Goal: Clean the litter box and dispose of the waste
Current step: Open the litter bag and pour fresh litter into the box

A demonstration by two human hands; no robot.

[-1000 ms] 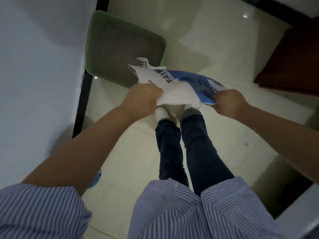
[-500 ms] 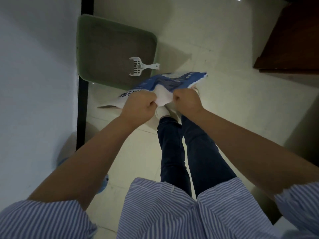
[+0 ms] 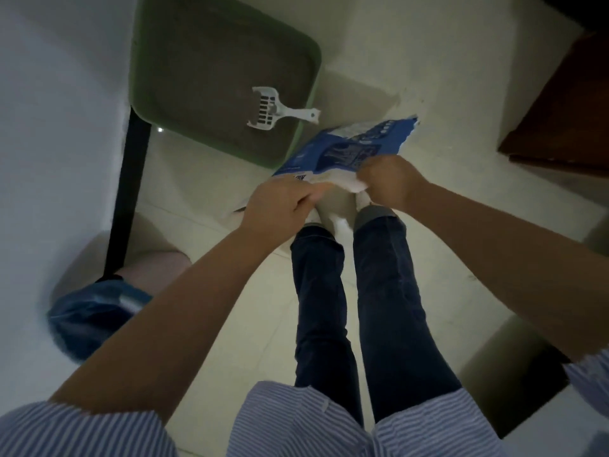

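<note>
1. The green litter box (image 3: 141, 61) sits on the floor against the wall.
2. Just right of the box's near corner, a blue-and-white bag (image 3: 349, 150) hangs over the person's feet.
3. Left hand (image 3: 280, 206) and right hand (image 3: 389, 179) each pinch its top edge.
4. A white scoop (image 3: 267, 108) lies inside the box.

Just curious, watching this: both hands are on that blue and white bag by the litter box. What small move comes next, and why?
Probably pulling the bag's top apart to open it. The left hand and right hand pinch its near edge close together, beside the green litter box where the scoop lies.
</note>
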